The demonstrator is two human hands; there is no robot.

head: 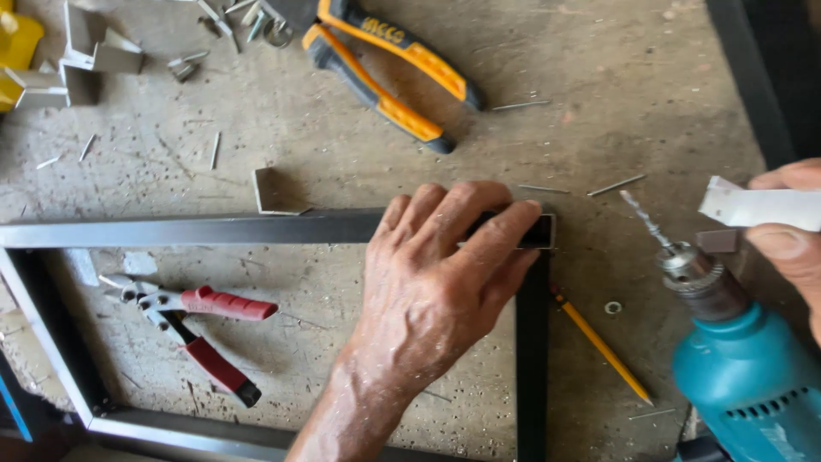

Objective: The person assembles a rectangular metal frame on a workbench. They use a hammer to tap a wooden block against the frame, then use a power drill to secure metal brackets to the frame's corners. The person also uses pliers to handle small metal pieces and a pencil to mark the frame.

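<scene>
My left hand (pixel 445 274) presses its fingers (pixel 505 235), spread flat, on the dark metal frame's (pixel 197 229) corner. My right hand (pixel 791 235) pinches one white strip (pixel 757 207) above one teal drill (pixel 744 368). I count one pencil (pixel 601 345), two pliers.

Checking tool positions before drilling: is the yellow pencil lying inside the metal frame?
No, the yellow pencil lies on the floor outside the metal frame, right of its upright bar.
</scene>
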